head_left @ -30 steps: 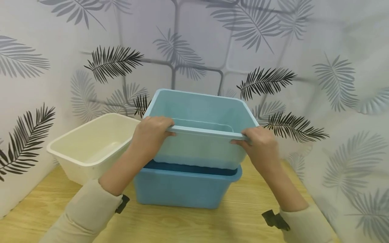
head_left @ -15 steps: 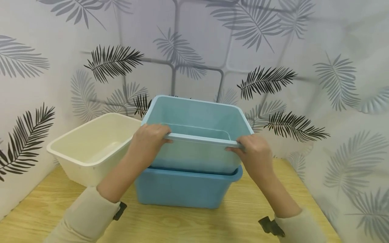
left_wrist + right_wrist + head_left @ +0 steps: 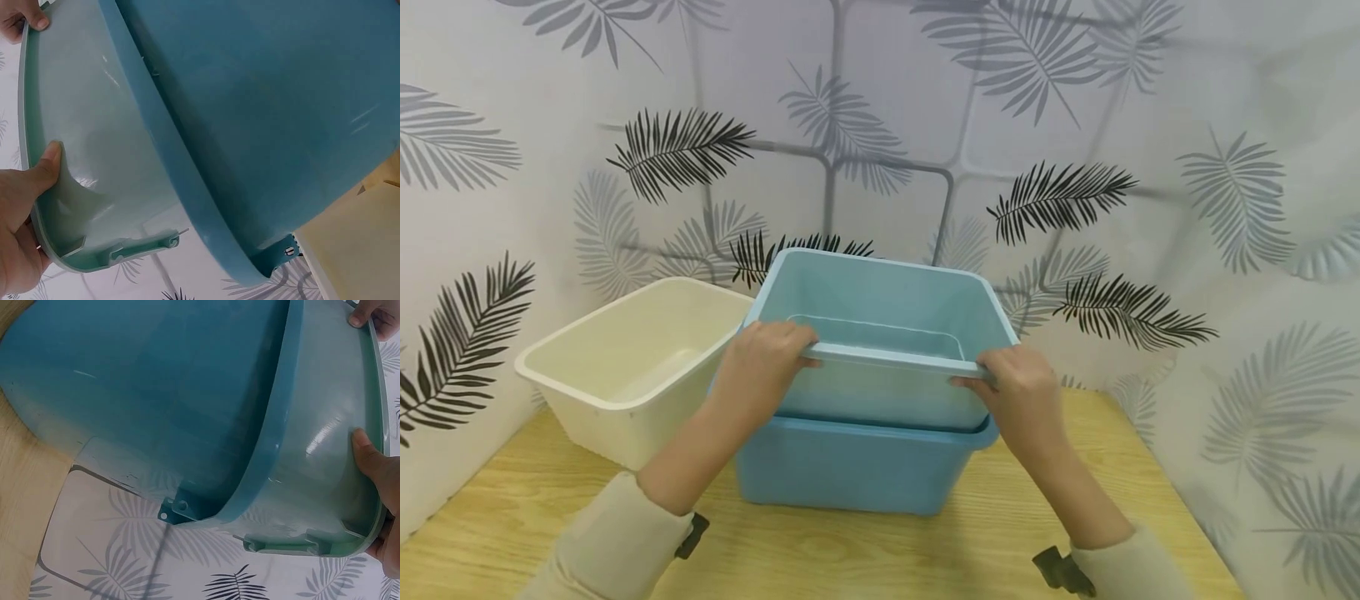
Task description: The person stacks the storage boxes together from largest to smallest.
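Observation:
A pale teal plastic bin sits partly nested inside a darker blue bin, its upper part standing above the blue rim. My left hand grips the pale bin's near rim at the left corner, thumb pressed on the outer wall. At the right corner of that rim, my right hand holds on the same way. In the left wrist view, the left thumb lies flat on the pale wall. The right wrist view shows the blue rim around the pale bin's lower part. The inner bottom of the blue bin is hidden.
A cream bin stands to the left, close beside the blue one and partly behind my left forearm. All rest on a wood-grain table. Leaf-patterned wall covering rises behind and at both sides.
Both hands have moved down with the pale teal bin, which has sunk deeper into the blue bin and shifted slightly left. The blue and cream bins have stayed in place.

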`<state>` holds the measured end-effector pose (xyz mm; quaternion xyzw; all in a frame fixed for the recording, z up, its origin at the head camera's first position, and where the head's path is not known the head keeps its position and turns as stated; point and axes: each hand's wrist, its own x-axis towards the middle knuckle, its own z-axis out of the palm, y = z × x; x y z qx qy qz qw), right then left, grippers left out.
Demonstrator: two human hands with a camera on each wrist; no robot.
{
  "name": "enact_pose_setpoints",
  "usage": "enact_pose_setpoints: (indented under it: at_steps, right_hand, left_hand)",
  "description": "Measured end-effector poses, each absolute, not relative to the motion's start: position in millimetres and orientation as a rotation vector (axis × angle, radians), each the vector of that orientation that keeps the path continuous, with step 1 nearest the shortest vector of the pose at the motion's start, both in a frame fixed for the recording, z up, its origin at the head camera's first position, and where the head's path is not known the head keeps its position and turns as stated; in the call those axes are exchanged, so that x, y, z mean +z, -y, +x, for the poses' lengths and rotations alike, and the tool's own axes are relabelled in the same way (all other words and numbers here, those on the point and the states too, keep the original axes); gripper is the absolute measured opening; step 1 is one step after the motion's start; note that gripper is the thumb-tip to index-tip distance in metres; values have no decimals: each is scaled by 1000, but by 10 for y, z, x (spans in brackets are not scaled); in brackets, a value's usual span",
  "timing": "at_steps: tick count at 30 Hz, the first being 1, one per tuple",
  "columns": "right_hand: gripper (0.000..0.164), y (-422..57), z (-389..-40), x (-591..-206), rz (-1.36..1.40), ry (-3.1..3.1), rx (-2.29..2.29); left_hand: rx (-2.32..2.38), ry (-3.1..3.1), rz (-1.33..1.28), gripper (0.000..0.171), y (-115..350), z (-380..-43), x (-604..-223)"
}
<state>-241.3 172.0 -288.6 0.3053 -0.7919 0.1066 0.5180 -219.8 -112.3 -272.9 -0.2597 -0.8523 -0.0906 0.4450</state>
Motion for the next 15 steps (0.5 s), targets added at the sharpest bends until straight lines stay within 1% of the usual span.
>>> enact_pose_setpoints:
  at_steps: [15]
  right_hand:
    - [34,-1699,-2429,-2992,749,1897,248]
  left_hand:
    - [-230,2100,-657,26,1140,-2229,-2852]
